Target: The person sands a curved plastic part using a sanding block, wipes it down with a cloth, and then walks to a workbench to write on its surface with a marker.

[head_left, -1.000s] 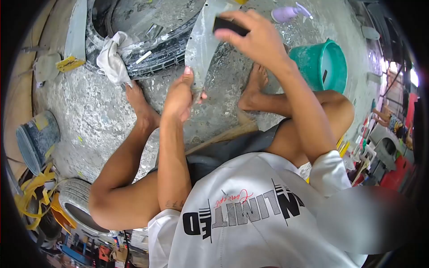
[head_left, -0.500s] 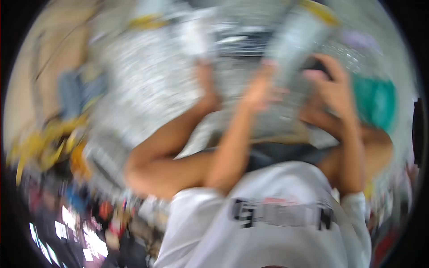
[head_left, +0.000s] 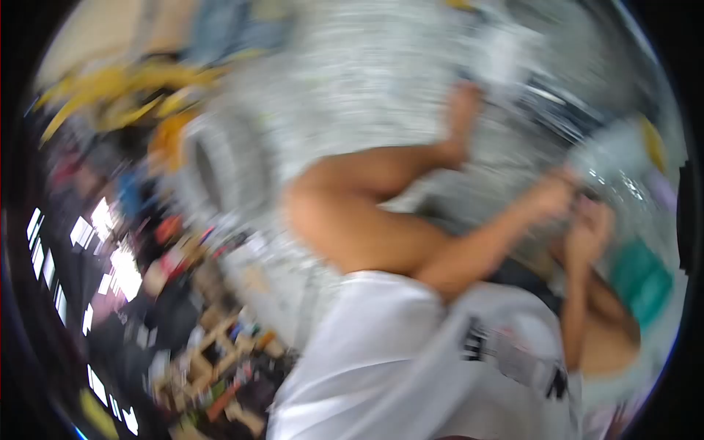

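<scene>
Motion blurs the whole view. My left hand [head_left: 551, 195] reaches to the right side, its fingers drawn together at the near end of a pale, bluish bundle with a yellow band [head_left: 614, 149]. Whether it grips that bundle I cannot tell. Close against it is my right hand [head_left: 591, 229], its fingers curled in. A small dark thing [head_left: 584, 195] shows between the two hands, too smeared to name. Just beyond my right hand sits a green, see-through bundle [head_left: 641, 282].
Shiny plastic sheeting [head_left: 367, 81] covers the floor around my bent legs. A dark, glossy flat item [head_left: 561, 110] lies beyond my foot. Yellow straps [head_left: 125, 84], a grey wrapped ring-shaped thing [head_left: 220, 158] and a cluttered heap [head_left: 220, 352] are at the left.
The view has swung left, so everything appears farther right. My hands have come together from apart, and the bundle with the yellow band has dropped lower beside them.
</scene>
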The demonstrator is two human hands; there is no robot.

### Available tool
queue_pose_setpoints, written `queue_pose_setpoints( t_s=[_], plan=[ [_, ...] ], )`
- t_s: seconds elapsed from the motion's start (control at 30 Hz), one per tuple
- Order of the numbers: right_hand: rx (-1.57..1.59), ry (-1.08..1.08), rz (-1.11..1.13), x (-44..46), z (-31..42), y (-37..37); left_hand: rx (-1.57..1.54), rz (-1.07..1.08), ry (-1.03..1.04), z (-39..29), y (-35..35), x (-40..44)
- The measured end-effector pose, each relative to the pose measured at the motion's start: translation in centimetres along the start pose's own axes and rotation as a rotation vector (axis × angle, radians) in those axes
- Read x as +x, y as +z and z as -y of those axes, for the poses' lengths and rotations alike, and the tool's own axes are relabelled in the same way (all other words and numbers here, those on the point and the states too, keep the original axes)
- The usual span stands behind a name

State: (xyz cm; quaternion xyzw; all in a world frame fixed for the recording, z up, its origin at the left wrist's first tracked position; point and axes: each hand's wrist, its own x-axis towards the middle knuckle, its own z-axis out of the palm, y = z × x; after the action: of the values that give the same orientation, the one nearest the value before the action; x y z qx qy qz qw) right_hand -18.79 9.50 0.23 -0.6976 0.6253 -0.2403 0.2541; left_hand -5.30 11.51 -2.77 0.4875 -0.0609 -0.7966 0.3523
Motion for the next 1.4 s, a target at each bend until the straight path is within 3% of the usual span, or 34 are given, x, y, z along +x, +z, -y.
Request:
queue_pose_setpoints(
  t_s=[0.07, 0.1, 0.17, 0.33, 0.47, 0.57, 0.67, 0.8, 0.9, 1.0, 1.1, 1.13, 1.17, 1.23, 1.33, 1.4],
  plan=[
    [-0.228, -0.302, -0.032, 2.0, 0.9, -0.8, 0.013, -0.023, -0.017, -1.5, -0.9, 0.1],
    [-0.178, -0.192, -0.059, 3.9, -0.2, -0.3, 0.107, -0.093, -0.086, -2.0, -0.2, 0.4],
    [-0.122, -0.225, -0.081, 6.7, 0.1, -0.4, 0.018, -0.048, -0.029, -4.2, 1.1, -1.2],
    [0.031, -0.215, -0.009, 2.0, 1.4, -0.5, 0.049, -0.138, -0.102, -6.5, 0.4, -2.7],
    [-0.201, -0.358, -0.208, 9.3, -1.2, 0.0, -0.009, -0.132, -0.052, -5.3, 1.4, -2.7],
    [-0.194, -0.244, -0.159, 6.4, -0.5, 0.0, -0.038, -0.116, -0.101, -5.3, 1.1, -2.8],
    [0.148, -0.127, -0.003, 1.0, 0.8, -1.5, -0.036, -0.029, -0.052, -4.8, 0.0, -2.4],
    [0.023, -0.076, -0.188, 6.8, -1.2, -4.0, -0.017, 0.014, -0.01, -5.6, 1.6, -4.1],
    [0.023, -0.202, -0.187, 11.6, -1.7, -3.8, -0.087, -0.011, -0.056, -6.0, 2.5, -6.0],
    [-0.145, -0.355, -0.117, 9.5, -0.2, -3.0, -0.123, -0.072, -0.051, -5.4, 2.3, -6.4],
    [-0.117, -0.376, 0.033, 4.8, -0.5, -2.7, -0.171, -0.142, -0.087, -4.6, 1.8, -5.5],
    [-0.151, -0.533, 0.026, 5.8, -2.0, -2.9, -0.165, -0.166, -0.063, -4.4, 2.1, -5.3],
    [-0.389, -0.579, 0.01, 10.2, -3.9, -3.3, -0.159, -0.199, -0.055, -3.3, 2.5, -4.9],
    [-0.271, -0.525, -0.153, 14.6, -5.0, -2.5, -0.161, -0.194, -0.066, -2.5, 2.4, -5.0],
    [-0.363, -0.42, -0.192, 11.8, -3.4, -1.7, -0.16, -0.128, -0.082, -3.4, 1.4, -5.2],
    [-0.296, -0.549, -0.059, 8.1, -1.6, -2.3, -0.161, -0.175, -0.066, -3.7, 2.1, -5.0]
  ],
)
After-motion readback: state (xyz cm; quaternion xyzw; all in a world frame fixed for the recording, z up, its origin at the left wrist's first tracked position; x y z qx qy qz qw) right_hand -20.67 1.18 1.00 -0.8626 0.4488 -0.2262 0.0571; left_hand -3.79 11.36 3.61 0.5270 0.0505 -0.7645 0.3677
